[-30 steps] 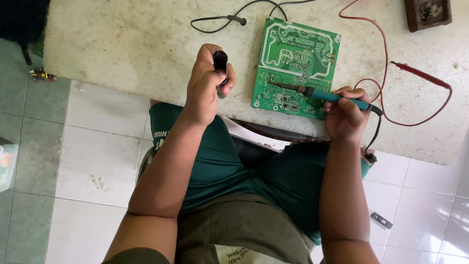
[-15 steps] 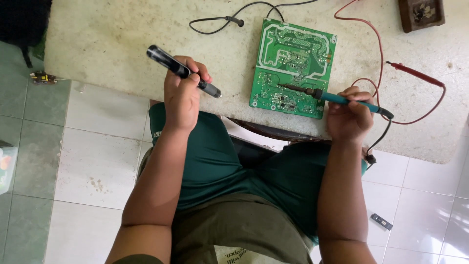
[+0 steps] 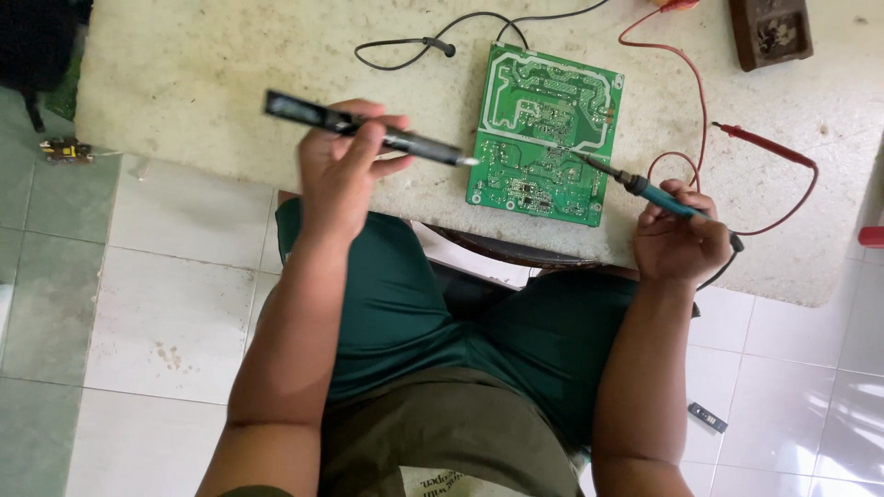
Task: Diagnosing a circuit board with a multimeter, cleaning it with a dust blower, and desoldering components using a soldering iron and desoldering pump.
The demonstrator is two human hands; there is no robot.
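We grip the black tool point(image 3: 368, 131) in our left hand point(image 3: 343, 175), fingers clenched around its middle, its pale tip just short of the board's point(image 3: 543, 133) left edge, not quite touching. Our right hand point(image 3: 680, 241) wraps tight around the blue iron point(image 3: 635, 184), and its thin tip lands on the board, right of centre. The green board lies flat on the pale table point(image 3: 184, 83), near the edge closest to us. Beyond the board, a black cable point(image 3: 414, 44) curls across the top. To the board's right, a red wire point(image 3: 691, 101) loops past the iron, and a red probe point(image 3: 764, 145) rests further right still. Off at the far right corner from the board sits a brown box point(image 3: 770, 31).
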